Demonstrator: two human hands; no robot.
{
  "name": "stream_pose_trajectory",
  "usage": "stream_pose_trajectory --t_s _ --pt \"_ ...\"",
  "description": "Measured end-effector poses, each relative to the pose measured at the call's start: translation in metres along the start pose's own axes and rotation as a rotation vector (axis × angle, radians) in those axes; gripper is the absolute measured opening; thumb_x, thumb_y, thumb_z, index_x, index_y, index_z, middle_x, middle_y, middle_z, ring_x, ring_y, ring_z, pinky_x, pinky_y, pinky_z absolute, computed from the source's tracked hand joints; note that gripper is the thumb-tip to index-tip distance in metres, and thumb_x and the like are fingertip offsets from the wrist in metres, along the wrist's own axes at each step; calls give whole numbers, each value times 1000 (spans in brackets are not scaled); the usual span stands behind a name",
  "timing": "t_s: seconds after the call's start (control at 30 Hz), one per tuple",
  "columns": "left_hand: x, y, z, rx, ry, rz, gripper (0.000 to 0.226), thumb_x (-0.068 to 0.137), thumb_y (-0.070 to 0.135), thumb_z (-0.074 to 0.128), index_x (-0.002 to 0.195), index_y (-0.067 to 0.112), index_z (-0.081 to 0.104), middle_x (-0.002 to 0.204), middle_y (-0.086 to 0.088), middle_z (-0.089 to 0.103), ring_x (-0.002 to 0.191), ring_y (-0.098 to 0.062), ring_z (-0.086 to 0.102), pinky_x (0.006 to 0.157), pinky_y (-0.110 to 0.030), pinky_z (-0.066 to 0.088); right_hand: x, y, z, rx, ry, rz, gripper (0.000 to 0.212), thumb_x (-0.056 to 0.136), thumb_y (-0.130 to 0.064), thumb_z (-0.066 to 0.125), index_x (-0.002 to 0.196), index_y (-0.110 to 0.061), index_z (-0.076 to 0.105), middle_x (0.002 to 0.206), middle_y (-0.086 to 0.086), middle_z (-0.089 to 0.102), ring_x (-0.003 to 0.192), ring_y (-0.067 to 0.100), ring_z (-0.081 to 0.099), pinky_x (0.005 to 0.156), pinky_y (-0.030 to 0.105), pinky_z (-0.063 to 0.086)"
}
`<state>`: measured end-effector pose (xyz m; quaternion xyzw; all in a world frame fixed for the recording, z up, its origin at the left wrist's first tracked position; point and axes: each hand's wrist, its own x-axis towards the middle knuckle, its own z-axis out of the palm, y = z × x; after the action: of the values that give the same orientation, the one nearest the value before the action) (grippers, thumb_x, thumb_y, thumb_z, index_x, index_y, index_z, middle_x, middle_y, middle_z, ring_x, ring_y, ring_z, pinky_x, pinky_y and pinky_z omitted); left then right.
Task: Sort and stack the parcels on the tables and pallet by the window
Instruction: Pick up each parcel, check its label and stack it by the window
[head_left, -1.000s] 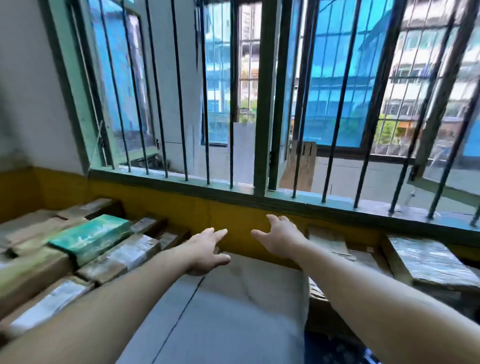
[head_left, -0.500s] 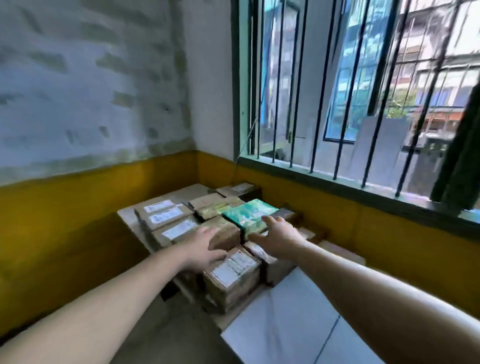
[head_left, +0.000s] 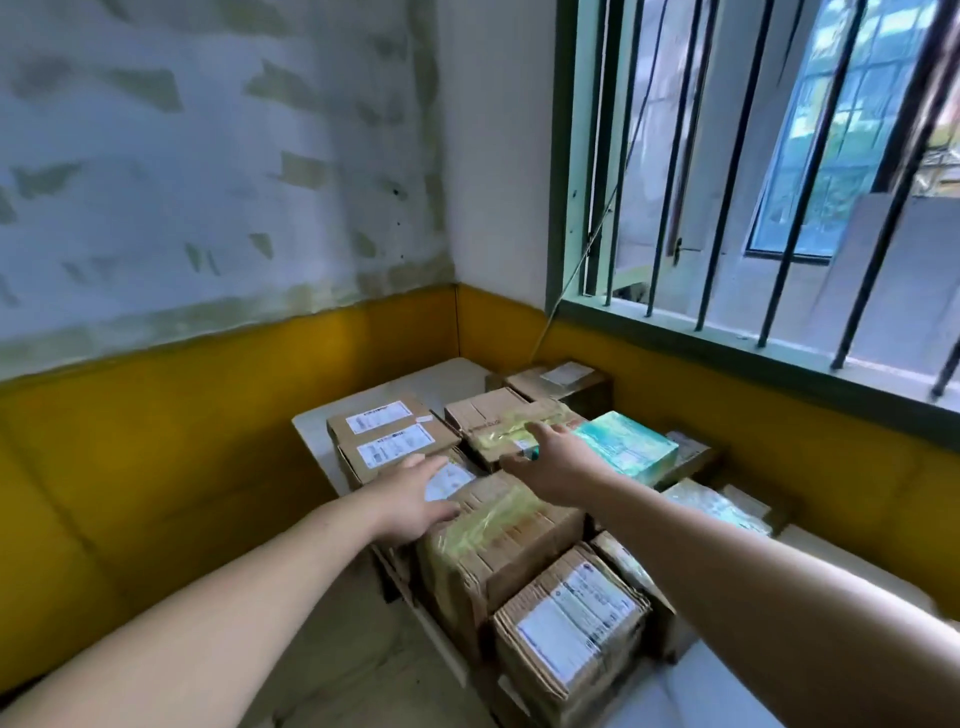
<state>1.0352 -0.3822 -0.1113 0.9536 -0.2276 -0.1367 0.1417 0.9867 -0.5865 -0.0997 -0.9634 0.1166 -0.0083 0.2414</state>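
The left grip (head_left: 415, 493) covers part of a white label (head_left: 447, 480). The right grip (head_left: 553, 457) hides the near corner of the green parcel (head_left: 626, 449). Label print is too small to read. Parcels cover most of the desk (head_left: 311, 431), and the picture's bottom edge crops the nearest carton (head_left: 566, 634).

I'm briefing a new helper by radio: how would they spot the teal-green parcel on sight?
Start at the barred window and drop to the parcels packed under its sill. The teal-green parcel lies on top, just past the right hand. Its glossy marbled green wrap sets it apart from the brown cardboard boxes beside it.
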Motion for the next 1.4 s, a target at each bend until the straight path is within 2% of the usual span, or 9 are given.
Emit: stream_pose_trajectory --t_s 0.13,0.27,0.53,0.63,0.87,1.03,1.17,1.3,1.4 --pt "47 -16 -19 -21 -9 1 77 91 48 56 153 29 14 161 3 5 146 -20 16 117 -34 19 60 -10 3 -19 -3 15 77 91 -65 50 153 -25 27 151 11 38 130 32 46 101 42 47" --pt "85 -40 -33 -63 -17 -2 77 92 47 56 153 27 15 161 3 5 146 -22 17 115 -32 19 109 -22 14 -32 -34 46 81 87 -69 51 152 -26 29 150 11 38 121 31 54 98 46 51" --pt "172 -98 -62 -84 -58 84 72 94 44 53 153 26 15 161 0 6 146 -22 18 115 -33 21 187 -47 37 -57 -6 133 77 92 -64 51 153 -23 28 151 9 38 117 27 56 94 38 51" --pt "213 -130 -73 -74 -84 135 74 94 46 53 153 27 14 161 1 4 146 -21 17 114 -33 20 221 -63 50 -52 40 211 77 91 -65 51 152 -23 30 148 10 41 112 25 58 89 37 54" --pt "286 -173 -87 -48 -162 258 80 86 60 55 152 31 18 161 2 12 144 -24 24 115 -45 26 261 -80 79 -18 62 400 76 91 -63 51 151 -19 33 149 11 44 124 28 52 101 39 47" --pt "328 -172 -76 -38 -244 355 77 89 55 54 152 31 17 160 3 14 142 -23 29 116 -45 25 279 -68 93 48 82 521 77 92 -62 53 151 -19 32 147 13 45 108 22 61 97 39 50" --pt "360 -163 -62 -69 -307 414 73 92 46 55 153 27 18 160 0 14 143 -24 25 113 -37 26 298 -55 106 69 103 589 76 91 -62 53 151 -20 33 149 12 43 115 26 60 98 39 50" --pt "395 -154 -51 -61 -327 434 72 93 44 55 152 25 19 159 -2 17 143 -24 25 113 -37 27 323 -36 111 21 129 604 78 90 -64 53 152 -22 31 154 9 37 135 28 44 108 44 41" --pt "421 -147 -42 -49 -340 436 71 93 41 57 152 23 21 158 -3 19 142 -25 27 112 -37 28 339 -23 117 -18 138 631 78 90 -66 50 152 -22 32 155 8 37 139 28 37 112 44 36"
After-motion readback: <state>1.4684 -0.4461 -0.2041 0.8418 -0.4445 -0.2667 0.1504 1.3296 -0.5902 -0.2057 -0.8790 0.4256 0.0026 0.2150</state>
